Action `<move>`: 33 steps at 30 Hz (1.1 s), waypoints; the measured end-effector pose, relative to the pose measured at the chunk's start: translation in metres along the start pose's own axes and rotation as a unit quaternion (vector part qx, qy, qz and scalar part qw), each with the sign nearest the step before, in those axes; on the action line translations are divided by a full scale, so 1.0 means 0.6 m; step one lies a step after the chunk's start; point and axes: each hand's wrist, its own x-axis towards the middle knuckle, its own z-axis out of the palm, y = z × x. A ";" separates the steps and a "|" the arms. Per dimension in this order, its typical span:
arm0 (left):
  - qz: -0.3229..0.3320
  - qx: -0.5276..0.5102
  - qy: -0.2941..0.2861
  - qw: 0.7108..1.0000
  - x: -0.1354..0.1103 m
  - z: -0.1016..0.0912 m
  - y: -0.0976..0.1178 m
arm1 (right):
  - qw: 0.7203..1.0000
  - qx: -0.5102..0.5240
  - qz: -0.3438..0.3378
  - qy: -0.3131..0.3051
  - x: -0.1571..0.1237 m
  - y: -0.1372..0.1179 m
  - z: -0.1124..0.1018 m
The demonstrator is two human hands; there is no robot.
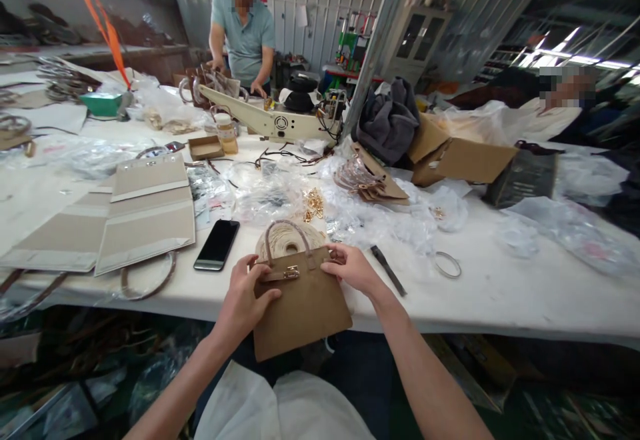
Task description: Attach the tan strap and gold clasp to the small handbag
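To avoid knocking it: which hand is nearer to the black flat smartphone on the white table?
Left. The left hand, on the small brown handbag, lies just right of the black smartphone; the right hand holds the bag's far side.

No lettering, brand, number or sign can be read anywhere here. The brown handbag [305, 310] carries only a plain gold clasp [291, 272] (no stamp legible on it), and the phone [217, 245] on the worktop [500, 293] lies with a dark screen.

Matt suede-like handbag [300, 307], shiny gold metal clasp [291, 272]
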 end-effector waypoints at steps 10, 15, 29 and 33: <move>-0.187 -0.235 0.053 0.952 0.019 -0.035 0.026 | 0.998 0.057 0.016 0.016 -0.004 -0.005 0.018; -0.305 -0.424 0.111 0.845 0.017 -0.050 0.045 | 0.997 0.068 0.022 0.022 0.006 -0.014 0.022; -0.379 -0.529 0.093 0.753 0.012 -0.035 0.003 | 0.974 0.155 0.024 0.162 0.025 0.013 0.042; -0.383 -0.516 0.119 0.757 0.016 -0.032 0.007 | 0.970 0.162 0.024 0.181 0.023 0.015 0.055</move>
